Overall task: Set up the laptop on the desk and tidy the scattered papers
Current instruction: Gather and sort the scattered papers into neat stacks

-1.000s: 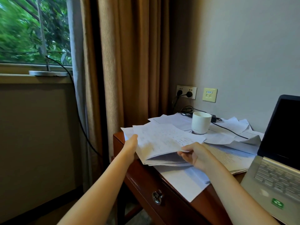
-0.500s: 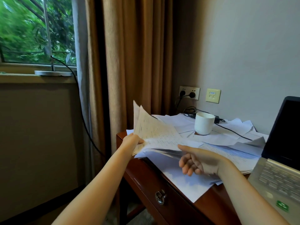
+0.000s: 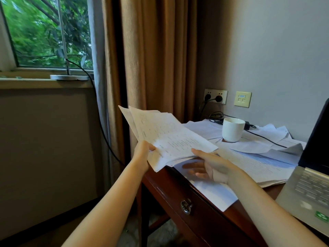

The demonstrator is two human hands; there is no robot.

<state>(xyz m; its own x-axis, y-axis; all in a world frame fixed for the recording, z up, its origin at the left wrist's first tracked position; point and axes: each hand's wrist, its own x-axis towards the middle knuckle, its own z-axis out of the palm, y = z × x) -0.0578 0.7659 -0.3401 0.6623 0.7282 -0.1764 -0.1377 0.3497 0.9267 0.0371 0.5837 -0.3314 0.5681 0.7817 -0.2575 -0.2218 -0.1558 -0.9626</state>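
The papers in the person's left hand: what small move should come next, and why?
Probably close the right hand on the lifted papers and square them. The left hand grips them at one corner only, the sheets are fanned unevenly, and the right hand's fingers lie open just beneath.

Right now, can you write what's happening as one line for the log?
left hand: grips paper stack | right hand: fingers straight beneath stack | mug: on loose papers | laptop: open on desk
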